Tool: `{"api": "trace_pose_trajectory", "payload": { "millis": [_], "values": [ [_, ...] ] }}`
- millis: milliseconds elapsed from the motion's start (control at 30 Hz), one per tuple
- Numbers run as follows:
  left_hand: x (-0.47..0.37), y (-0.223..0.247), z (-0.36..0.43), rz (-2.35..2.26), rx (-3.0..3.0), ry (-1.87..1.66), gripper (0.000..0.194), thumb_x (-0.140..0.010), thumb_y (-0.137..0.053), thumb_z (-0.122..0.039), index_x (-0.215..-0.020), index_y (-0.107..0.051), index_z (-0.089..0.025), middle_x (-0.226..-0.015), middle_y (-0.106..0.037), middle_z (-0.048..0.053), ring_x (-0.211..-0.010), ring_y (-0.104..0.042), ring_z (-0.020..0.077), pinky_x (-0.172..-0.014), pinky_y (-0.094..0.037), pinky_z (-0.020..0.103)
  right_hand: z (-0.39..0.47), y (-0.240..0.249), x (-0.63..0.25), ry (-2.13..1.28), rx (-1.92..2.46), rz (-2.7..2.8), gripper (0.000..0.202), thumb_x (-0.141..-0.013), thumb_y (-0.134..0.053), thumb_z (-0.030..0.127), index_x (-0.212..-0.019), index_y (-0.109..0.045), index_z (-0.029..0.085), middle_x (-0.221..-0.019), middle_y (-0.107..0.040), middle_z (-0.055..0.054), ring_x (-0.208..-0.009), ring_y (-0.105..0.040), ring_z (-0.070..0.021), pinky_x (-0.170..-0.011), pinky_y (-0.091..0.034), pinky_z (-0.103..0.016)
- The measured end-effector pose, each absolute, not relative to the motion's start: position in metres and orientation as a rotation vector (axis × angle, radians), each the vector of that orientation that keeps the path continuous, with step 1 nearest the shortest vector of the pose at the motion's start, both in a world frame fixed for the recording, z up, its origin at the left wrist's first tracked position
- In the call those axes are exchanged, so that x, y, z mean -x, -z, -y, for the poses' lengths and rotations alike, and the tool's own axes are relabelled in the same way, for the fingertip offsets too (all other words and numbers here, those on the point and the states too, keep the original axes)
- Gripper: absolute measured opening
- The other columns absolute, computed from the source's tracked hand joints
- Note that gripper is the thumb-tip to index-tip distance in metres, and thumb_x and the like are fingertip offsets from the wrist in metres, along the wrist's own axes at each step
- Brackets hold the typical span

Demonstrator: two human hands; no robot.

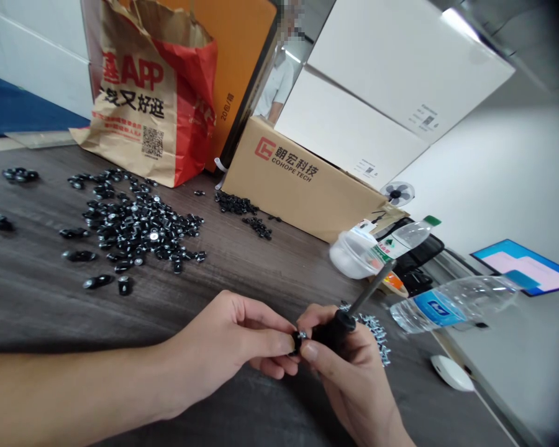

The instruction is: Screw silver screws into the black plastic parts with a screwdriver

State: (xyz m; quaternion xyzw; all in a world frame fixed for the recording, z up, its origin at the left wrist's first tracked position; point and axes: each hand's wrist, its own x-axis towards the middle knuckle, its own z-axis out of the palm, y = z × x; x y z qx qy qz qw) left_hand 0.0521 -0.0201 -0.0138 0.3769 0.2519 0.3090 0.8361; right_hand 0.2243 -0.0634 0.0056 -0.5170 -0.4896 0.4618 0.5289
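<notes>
My left hand (242, 335) is closed, pinching a small black part (297, 343) between thumb and fingers above the dark table. Right beside it, my right hand (349, 366) is closed round a black-handled screwdriver (371, 289), whose metal shaft points up and away from the part. The thumb and forefinger of that hand also meet at a small silver screw (302, 335) on the black part. Behind my right hand lies a pile of silver screws (376, 332), partly hidden by it. A big heap of black parts with silver screw heads (140, 226) spreads to the left.
Smaller black pieces (235, 203) lie by a cardboard box (302, 180), under white boxes. A paper bag (144, 93) stands at the back left. To the right are a plastic bowl (351, 257), two water bottles (451, 304) and a white mouse (451, 372). A person (277, 81) is behind.
</notes>
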Motion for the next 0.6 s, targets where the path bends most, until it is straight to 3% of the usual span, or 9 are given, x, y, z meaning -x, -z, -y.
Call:
{"api": "trace_pose_trajectory", "payload": {
  "millis": [100,200,333,433,500,600],
  "values": [
    [-0.052,0.014,0.019,-0.532,-0.815,-0.656,0.016,-0.076,-0.081,-0.026,-0.086,-0.083,-0.014,-0.073,-0.077,0.007,-0.073,-0.069,0.0167,-0.071,-0.055,0.026,0.063,-0.005,-0.228,-1.151,1.186,1.141,0.025,-0.067,-0.089,0.034,-0.086,-0.078,0.022,-0.068,-0.064,-0.001,-0.058,-0.051,-0.0127,-0.051,-0.041,-0.023],
    [-0.053,0.015,0.019,-0.539,-0.808,-0.674,0.014,-0.076,-0.08,-0.024,-0.085,-0.082,-0.013,-0.076,-0.078,0.007,-0.074,-0.07,0.0172,-0.072,-0.056,0.027,0.06,-0.01,-0.238,-1.171,1.099,1.181,0.03,-0.081,-0.074,0.042,-0.103,-0.072,0.022,-0.07,-0.067,-0.004,-0.06,-0.053,-0.0162,-0.053,-0.044,-0.026],
    [-0.053,0.016,0.02,-0.556,-0.784,-0.687,0.016,-0.074,-0.082,-0.024,-0.084,-0.08,-0.012,-0.076,-0.079,0.008,-0.073,-0.072,0.018,-0.073,-0.057,0.029,0.057,-0.026,-0.257,-0.914,1.103,1.227,0.015,-0.091,-0.064,0.023,-0.104,-0.061,0.03,-0.079,-0.073,-0.003,-0.053,-0.053,-0.014,-0.052,-0.043,-0.025],
    [-0.053,0.016,0.021,-0.565,-0.768,-0.69,0.016,-0.073,-0.082,-0.024,-0.082,-0.08,-0.012,-0.074,-0.079,0.008,-0.072,-0.072,0.0182,-0.072,-0.057,0.029,0.06,-0.041,-0.272,-0.706,1.102,1.205,0.013,-0.089,-0.063,0.017,-0.097,-0.067,0.027,-0.086,-0.075,-0.005,-0.046,-0.051,-0.0112,-0.047,-0.042,-0.025],
    [-0.053,0.016,0.022,-0.572,-0.759,-0.697,0.015,-0.072,-0.083,-0.024,-0.081,-0.079,-0.013,-0.072,-0.079,0.007,-0.072,-0.072,0.0184,-0.072,-0.057,0.029,0.065,-0.051,-0.283,-0.691,1.09,1.171,0.015,-0.088,-0.061,0.025,-0.096,-0.073,0.023,-0.086,-0.076,-0.01,-0.055,-0.062,-0.0179,-0.052,-0.049,-0.031],
    [-0.053,0.015,0.022,-0.576,-0.769,-0.698,0.015,-0.072,-0.082,-0.025,-0.08,-0.079,-0.013,-0.072,-0.078,0.007,-0.072,-0.071,0.0182,-0.072,-0.057,0.03,0.07,-0.066,-0.297,-0.743,1.044,1.16,0.041,-0.081,-0.059,0.042,-0.11,-0.076,0.018,-0.101,-0.076,-0.02,-0.085,-0.072,-0.0356,-0.071,-0.057,-0.049]
  ]
}}
